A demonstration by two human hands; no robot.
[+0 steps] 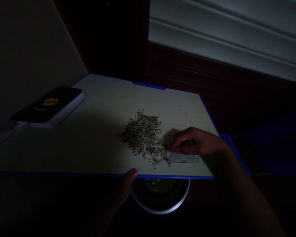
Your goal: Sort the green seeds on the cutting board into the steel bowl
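Note:
Several small green beans (144,133), like mung beans, lie in a loose pile on a pale board (101,98) with a blue rim. At the pile's right side, my right hand (199,141) is closed on a clear protractor (184,158), whose straight edge faces me and lies low against the board. My left hand (128,181) has its thumb over the board's front edge, beside a metal-rimmed bowl (171,209). Its other fingers are hidden in the dark, so I cannot tell whether they grip the board or the bowl. More green beans show inside the bowl, partly under the board's edge.
On the board's left part lies a black-topped box or thick book (49,105) with a pale cord or strap (7,134) at its near end. A wall (34,42) rises at the left. Blue things (273,141) stand at the right, and the room is very dim.

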